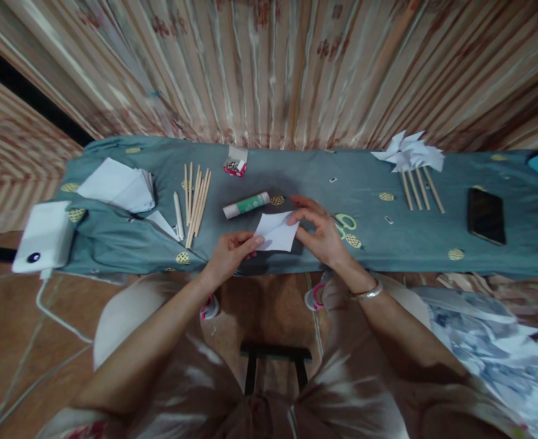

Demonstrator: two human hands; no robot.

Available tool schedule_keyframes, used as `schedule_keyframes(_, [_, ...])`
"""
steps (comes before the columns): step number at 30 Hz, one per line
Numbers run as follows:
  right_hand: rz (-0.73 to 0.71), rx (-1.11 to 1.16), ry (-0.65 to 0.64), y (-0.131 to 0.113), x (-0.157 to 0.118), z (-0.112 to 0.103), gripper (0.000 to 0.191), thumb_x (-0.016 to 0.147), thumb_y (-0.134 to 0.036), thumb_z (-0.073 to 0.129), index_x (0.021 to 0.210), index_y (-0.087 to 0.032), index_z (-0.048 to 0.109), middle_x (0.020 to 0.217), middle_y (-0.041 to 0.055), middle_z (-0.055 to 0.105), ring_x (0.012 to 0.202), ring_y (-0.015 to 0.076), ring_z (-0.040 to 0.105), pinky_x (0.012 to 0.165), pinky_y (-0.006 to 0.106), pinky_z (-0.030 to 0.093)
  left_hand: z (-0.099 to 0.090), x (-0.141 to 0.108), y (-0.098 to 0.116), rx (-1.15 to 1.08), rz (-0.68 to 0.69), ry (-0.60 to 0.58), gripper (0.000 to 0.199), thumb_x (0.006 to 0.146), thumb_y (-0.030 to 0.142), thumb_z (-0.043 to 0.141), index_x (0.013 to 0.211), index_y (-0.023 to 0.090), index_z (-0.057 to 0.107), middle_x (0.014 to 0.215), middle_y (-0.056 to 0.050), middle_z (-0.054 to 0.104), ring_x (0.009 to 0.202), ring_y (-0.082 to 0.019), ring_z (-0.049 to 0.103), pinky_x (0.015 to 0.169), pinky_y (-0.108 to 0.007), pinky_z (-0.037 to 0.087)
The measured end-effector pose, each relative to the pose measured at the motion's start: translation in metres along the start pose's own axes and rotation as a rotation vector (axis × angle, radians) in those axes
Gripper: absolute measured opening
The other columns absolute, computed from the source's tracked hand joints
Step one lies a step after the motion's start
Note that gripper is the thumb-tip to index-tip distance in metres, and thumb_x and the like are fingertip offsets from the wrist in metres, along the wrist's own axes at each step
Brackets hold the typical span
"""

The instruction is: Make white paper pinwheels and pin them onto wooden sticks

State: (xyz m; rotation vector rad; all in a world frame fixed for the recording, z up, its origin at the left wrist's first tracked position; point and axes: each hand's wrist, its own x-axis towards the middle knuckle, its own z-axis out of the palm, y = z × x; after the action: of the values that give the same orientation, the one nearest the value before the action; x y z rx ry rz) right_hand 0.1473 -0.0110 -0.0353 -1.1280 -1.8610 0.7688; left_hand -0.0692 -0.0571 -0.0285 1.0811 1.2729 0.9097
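Observation:
A small square of white paper (278, 235) with a diagonal crease is held above the front part of the table. My left hand (233, 253) pinches its left corner between thumb and fingers. At the upper right corner, my right hand (318, 231) grips the paper with thumb and index finger, the other fingers partly spread. Just behind the paper lies a green and white glue stick (247, 205). Scissors with light green handles (343, 224) lie beside my right hand, their blades hidden by it.
Paper sheets (116, 185), wooden sticks (198, 204), a white marker-like stick (178, 215) and an open red box of pins (236, 163) lie left. Paper pinwheels (409, 152) on sticks and a black phone (487, 215) lie right. A white device (44, 236) stands at the left edge.

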Motion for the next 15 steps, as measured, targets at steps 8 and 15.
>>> schedule_keyframes(8, [-0.004,-0.004,-0.003,0.003,-0.004,-0.005,0.01,0.078,-0.023,0.062,0.082,-0.024,0.071,0.135,0.006,0.062,0.127,0.0243,0.057,0.109,0.045,0.04,0.007,0.008,-0.01,0.057,-0.001,0.052,0.05,0.058,0.061,0.077,0.049,0.016,0.059,0.047,0.003,0.045,0.049,-0.008,0.036,0.048,-0.023,0.026])
schedule_keyframes(15, [0.271,-0.579,-0.012,0.014,0.003,-0.046,0.03,0.087,-0.023,0.053,0.11,-0.017,0.07,0.115,0.0127,0.073,0.106,0.0271,0.069,0.093,0.04,0.051,-0.001,0.018,-0.009,0.028,0.056,0.217,0.041,0.06,0.054,0.075,0.053,0.016,0.061,0.048,0.004,0.046,0.048,-0.008,0.035,0.047,-0.022,0.025])
